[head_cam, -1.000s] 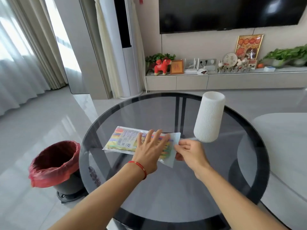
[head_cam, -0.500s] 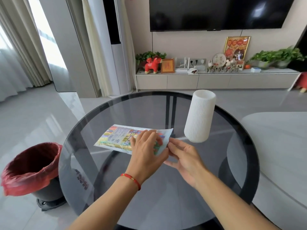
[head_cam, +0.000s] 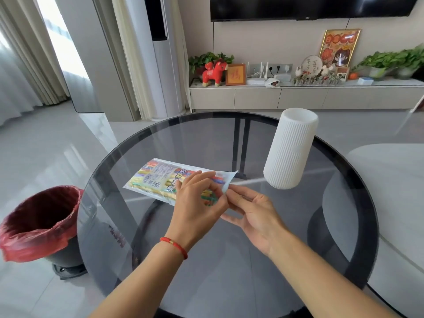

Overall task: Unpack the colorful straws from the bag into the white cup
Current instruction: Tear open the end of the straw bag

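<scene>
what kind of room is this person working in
Most likely a home living room: a large black wall-mounted television hangs above a long low pale cabinet holding plants and a red plush horse, and the work surface is a round dark glass table.

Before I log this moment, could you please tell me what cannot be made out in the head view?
- Near end of the bag: covered by the left hand, so open or sealed is unclear.
- Right hand grip on the bag's corner: its fingertips meet the left hand's, hiding the contact.
- Inside of the white cup: seen from the side only.
- Print on the bag: too small to read.
</scene>
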{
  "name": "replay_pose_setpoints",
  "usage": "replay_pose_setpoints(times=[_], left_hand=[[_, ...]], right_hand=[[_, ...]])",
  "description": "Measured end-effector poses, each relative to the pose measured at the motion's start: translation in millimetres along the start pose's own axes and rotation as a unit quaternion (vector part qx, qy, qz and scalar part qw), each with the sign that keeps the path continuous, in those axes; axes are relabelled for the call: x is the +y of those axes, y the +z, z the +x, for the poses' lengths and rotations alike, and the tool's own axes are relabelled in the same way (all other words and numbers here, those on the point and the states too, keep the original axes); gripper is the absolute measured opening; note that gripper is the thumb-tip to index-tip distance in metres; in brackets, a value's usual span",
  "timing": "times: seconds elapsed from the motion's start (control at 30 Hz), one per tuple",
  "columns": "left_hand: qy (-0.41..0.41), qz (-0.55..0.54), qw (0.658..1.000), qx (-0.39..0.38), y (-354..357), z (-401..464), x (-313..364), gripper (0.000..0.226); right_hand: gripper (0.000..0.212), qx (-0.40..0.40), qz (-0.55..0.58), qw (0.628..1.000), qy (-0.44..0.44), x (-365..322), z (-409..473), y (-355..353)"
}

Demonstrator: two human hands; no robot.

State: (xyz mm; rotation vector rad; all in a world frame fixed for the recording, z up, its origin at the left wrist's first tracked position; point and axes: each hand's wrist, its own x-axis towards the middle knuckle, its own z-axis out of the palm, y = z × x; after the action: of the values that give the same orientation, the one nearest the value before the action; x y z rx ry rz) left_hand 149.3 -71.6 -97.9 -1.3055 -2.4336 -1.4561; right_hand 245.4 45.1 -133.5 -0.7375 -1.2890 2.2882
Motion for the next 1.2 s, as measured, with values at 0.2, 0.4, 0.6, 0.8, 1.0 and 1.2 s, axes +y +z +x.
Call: replay_pose_setpoints(times=[0.2, 0.4, 0.6, 0.8, 1.0, 1.2], left_hand=[[-0.021, -0.014, 1.0, -0.005, -4, -1, 4, 0.008], [0.012, 0.074, 0.997, -0.031, -10, -4, 12, 0.007], [0.037, 0.317, 0.942, -0.103, -9, -8, 23, 0.026], [0.019, 0.284, 0.948, -0.146, -12, -7, 20, 0.024], [0.07, 0.211, 0.969, -0.107, -25, -3, 9, 0.006], [0.107, 0.215, 0.965, -0.101, -24, -3, -4, 0.01]], right_hand=[[0.032, 0.005, -0.011, 1.0, -0.004, 0, -5, 3], [0.014, 0.035, -0.025, 0.999, -0.032, 2, -15, 12], [0.021, 0.058, -0.104, 0.989, -0.09, 7, -18, 16], [0.017, 0.069, -0.185, 0.975, -0.106, 7, -14, 17], [0.014, 0.084, -0.296, 0.946, -0.104, 5, -10, 12], [0.025, 0.128, -0.408, 0.882, -0.199, 12, -12, 11]])
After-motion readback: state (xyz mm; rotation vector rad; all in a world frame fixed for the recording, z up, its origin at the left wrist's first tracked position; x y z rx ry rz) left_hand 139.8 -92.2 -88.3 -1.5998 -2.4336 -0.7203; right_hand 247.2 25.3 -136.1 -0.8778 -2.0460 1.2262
